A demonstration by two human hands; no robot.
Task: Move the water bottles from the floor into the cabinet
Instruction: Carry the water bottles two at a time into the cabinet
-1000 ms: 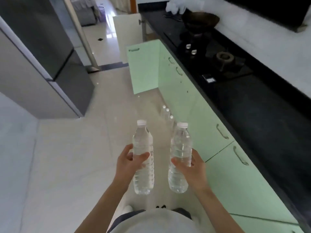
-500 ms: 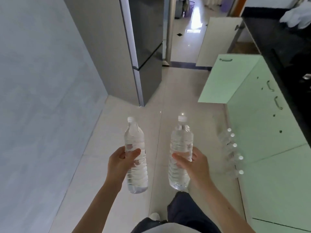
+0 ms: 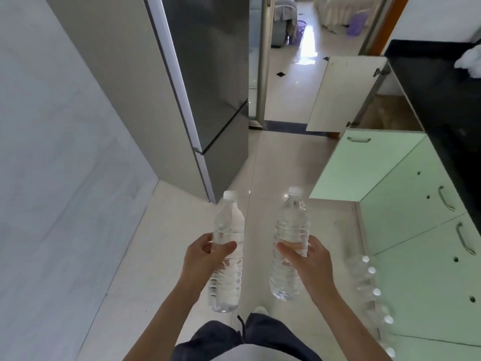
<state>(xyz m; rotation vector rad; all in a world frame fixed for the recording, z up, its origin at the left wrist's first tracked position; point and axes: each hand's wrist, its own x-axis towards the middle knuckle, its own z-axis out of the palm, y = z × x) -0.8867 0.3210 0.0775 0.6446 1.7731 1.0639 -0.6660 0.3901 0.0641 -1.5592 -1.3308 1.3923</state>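
Floor bottles (image 3: 365,282) slipped to 4 o'clock; left hand (image 3: 205,259) grips left bottle (image 3: 227,227), right hand (image 3: 311,261) grips right bottle (image 3: 292,225).

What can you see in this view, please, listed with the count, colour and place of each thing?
left bottle: one, clear with white cap, upright in the left hand
right bottle: one, clear with white cap, upright in the right hand
floor bottles: at least five, clear with white caps, row on the floor along the cabinet base
green door: one, pale green, open, ahead right
cream door: one, cream, open, farther back
cabinet fronts: pale green, closed, metal handles, right
counter: one, black, above the cabinet
fridge: one, dark grey, ahead left
floor: cream tiles
left hand: grips the left bottle
right hand: grips the right bottle
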